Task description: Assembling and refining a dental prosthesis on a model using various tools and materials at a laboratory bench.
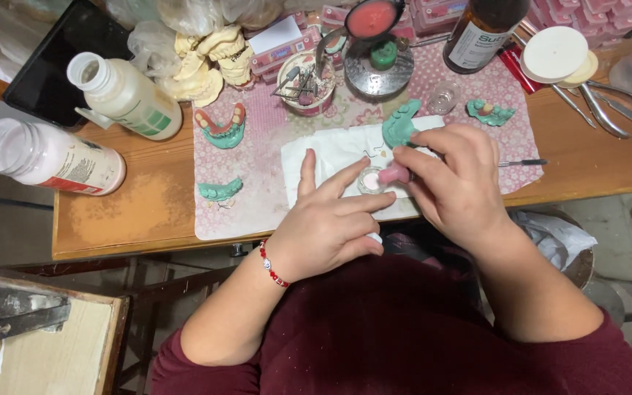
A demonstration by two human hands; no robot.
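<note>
We sit at a wooden table (140,212) and look down at our two hands in the middle of the frame. Our right hand (459,183) has its fingers pinched shut on a small pink piece (395,173), and a thin metal tool (522,162) sticks out to the right from under that hand. We hold the pink piece right over a tiny clear cup (369,180) with pale pink stuff in it, maybe so drips fall in the cup. Our left hand (327,219) lies flat with its fingers spread apart, and the fingertips touch the white paper towel (330,150) beside the cup, so it seems to keep things steady. The towel may be there to keep the pink cloth (257,183) clean. At the left of the frame, a white bottle (126,95) lies on its side with the cap off, and a bottle of pink powder (49,157) lies below it. At the top sits a brown bottle (484,29), and we cannot see what is in it. A round pot (305,84) near the top middle holds small metal tools. Green tooth moulds (221,128) lie on the cloth.
</note>
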